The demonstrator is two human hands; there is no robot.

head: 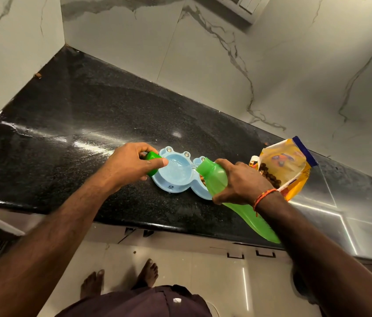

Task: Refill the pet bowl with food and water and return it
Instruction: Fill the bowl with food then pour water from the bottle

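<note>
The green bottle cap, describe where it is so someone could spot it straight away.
On the black countertop, find the light blue pet bowl. At its left edge the left hand pinches the bottle cap, small, round and green; the other green thing, the long bottle, is tilted in the right hand.

Dim and warm; white glare streaks across the black countertop left of centre, strong wide-angle bending toward its edges.
</note>
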